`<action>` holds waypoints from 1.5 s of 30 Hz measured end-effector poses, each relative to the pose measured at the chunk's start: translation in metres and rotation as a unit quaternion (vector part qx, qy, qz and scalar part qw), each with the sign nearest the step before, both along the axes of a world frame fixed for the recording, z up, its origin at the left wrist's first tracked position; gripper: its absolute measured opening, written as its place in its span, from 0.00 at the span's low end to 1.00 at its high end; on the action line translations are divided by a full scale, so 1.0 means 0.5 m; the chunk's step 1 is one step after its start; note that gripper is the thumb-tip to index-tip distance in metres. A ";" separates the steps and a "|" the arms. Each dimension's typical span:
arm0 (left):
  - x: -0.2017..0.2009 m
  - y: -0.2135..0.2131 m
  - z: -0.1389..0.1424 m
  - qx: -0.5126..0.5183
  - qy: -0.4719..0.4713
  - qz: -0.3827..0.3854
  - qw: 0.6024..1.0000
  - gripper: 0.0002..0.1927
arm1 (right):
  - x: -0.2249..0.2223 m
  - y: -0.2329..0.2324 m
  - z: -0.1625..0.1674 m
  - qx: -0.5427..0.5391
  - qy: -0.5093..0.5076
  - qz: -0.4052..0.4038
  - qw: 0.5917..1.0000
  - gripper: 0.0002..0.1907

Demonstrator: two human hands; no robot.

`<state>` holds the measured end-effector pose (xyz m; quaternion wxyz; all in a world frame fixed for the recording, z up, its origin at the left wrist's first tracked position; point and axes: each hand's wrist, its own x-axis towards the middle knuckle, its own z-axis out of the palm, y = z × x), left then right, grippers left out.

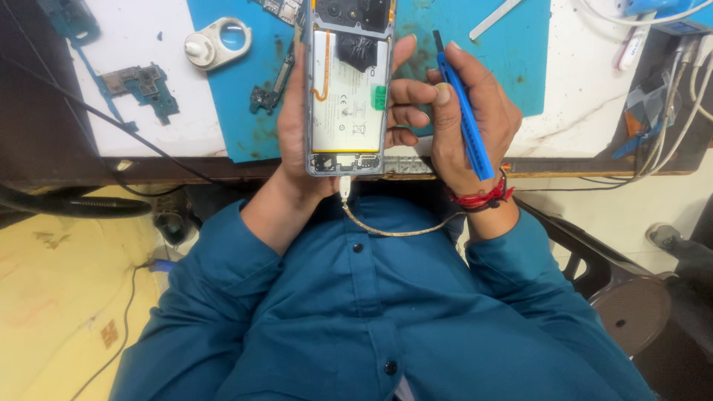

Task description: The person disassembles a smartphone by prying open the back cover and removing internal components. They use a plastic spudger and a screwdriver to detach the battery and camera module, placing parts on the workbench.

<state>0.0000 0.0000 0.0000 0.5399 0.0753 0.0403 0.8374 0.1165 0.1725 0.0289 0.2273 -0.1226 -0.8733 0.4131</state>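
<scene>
the left hand (293, 141) is cradling an opened phone (349, 89) from behind, fingers wrapped around its frame so the back faces up with the white battery (345, 96) exposed. the right hand (468, 122) is closed around a blue plastic pry tool (464, 119), thumb pressing it against the fingers, while its other fingertips are resting on the phone's right edge. the tool's dark tip is pointing away from the body, just beside the phone and not touching the battery.

a braided cable (394, 226) is hanging from the phone's bottom port, looping under the right wrist past a red thread bracelet (483, 197). beyond both hands a blue work mat (520, 52) is lying on the white table (141, 126); out past the left hand are a small circuit board (141, 85) and a round white magnifier (219, 41).

risks, as i judge them — the tool slipping could be gouging the battery, and the phone is being held off the table edge, so a tug on the cable might be pulling it from a one-handed grip.

the phone's top end is cut off by the frame, the left fingers are mostly hidden behind it, and the dark patch above the battery is possibly tape — hard to tell.
</scene>
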 end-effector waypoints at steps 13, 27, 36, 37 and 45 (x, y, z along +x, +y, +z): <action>0.011 0.005 -0.003 -0.022 0.023 0.008 0.999 0.54 | -0.001 0.000 -0.004 0.006 0.017 0.011 1.000 0.17; 0.011 0.007 -0.009 -0.021 0.061 0.003 0.998 0.56 | -0.002 0.004 -0.010 0.020 0.018 0.017 0.999 0.19; 0.010 0.007 -0.008 -0.014 0.047 -0.003 0.999 0.56 | -0.002 0.007 -0.011 0.024 0.015 0.020 0.999 0.19; 0.010 0.007 -0.008 -0.013 0.045 -0.003 0.999 0.56 | -0.001 0.007 -0.012 0.025 0.014 0.019 0.999 0.20; 0.007 0.009 0.004 -0.040 0.007 -0.008 0.999 0.50 | -0.004 -0.003 -0.007 -0.035 0.029 -0.004 0.999 0.15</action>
